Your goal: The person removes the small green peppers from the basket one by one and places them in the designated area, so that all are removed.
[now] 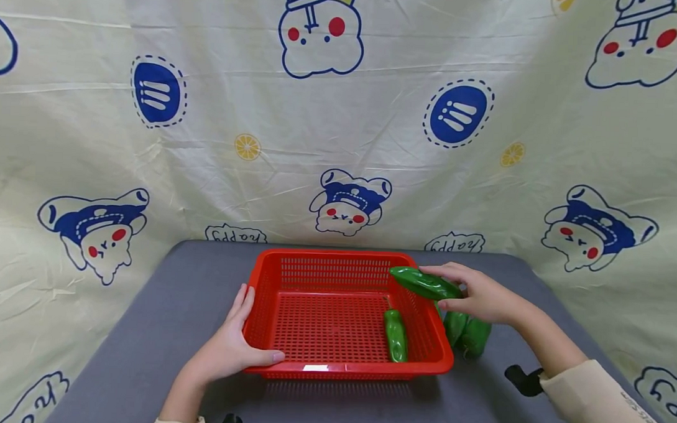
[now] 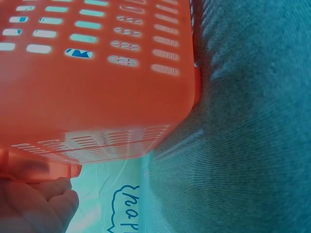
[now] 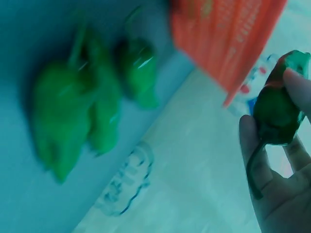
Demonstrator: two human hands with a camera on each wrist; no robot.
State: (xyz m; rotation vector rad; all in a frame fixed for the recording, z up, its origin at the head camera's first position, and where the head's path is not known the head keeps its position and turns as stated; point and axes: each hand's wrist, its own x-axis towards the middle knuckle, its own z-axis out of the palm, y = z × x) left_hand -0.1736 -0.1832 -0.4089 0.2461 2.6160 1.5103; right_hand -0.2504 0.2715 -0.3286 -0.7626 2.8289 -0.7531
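Note:
My right hand [image 1: 483, 295] grips a long green pepper [image 1: 424, 283] above the right rim of a red plastic basket [image 1: 333, 366]. In the right wrist view, fingers and thumb hold the held pepper [image 3: 278, 107] with its curved stem hanging toward the palm. Another green pepper [image 1: 396, 335] lies inside the basket, near its right side. My left hand [image 1: 229, 344] rests at the basket's left front corner, thumb over the front rim and fingers along the left side. In the left wrist view its fingers [image 2: 56, 199] are at the rim of the basket [image 2: 97, 92].
Several more green peppers [image 1: 474, 336] lie on the grey table [image 1: 143, 354] just right of the basket, partly under my right hand. The right wrist view shows these loose peppers [image 3: 63, 116] close together. A cream printed cloth [image 1: 205, 176] hangs behind the table.

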